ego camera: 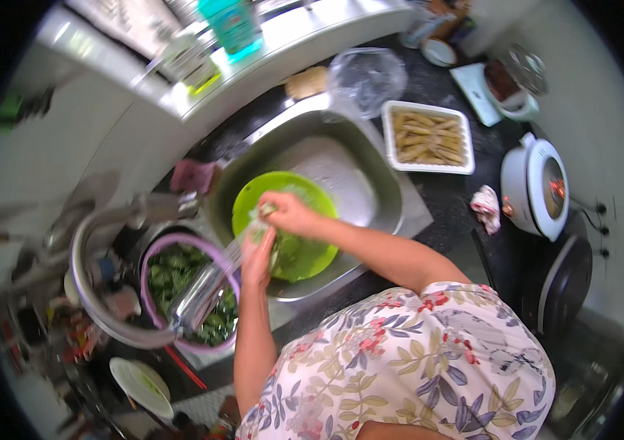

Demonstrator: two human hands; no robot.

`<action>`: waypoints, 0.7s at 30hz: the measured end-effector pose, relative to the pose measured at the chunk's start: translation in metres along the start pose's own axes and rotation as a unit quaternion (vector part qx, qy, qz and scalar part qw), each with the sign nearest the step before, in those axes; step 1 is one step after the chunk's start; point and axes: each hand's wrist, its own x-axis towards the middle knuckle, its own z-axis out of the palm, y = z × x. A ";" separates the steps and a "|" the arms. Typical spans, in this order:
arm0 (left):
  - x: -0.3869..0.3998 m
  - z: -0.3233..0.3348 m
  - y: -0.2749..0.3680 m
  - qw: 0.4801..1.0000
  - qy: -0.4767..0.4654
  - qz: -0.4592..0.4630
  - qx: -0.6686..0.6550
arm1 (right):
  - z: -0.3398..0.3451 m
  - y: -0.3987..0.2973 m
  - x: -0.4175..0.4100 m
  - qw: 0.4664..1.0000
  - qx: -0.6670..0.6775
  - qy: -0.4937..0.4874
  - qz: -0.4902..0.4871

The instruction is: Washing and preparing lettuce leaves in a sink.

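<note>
My right hand (289, 213) and my left hand (257, 258) are close together over a lime-green plastic bowl (312, 261) in the steel sink. Between them is a pale green vegetable (269, 208), partly hidden by my fingers and blurred, so its kind is unclear. Both hands grip it. A clear stream of water (237, 248) runs from the faucet's spray head (195, 300) onto my left hand. Water and some green pieces lie in the bowl, mostly behind my hands.
Left of the steel sink (394, 190), a purple-rimmed basin (149, 291) holds leafy greens in water. A white tray of yellowish finger-shaped food (387, 135) and a white electric cooker (529, 181) stand right. The arched faucet (84, 286) crosses the left side. Bottles (232, 30) line the sill.
</note>
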 end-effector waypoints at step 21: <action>-0.010 0.018 0.013 0.985 -0.072 0.075 0.139 | -0.001 0.004 -0.022 0.927 0.316 0.180 0.095</action>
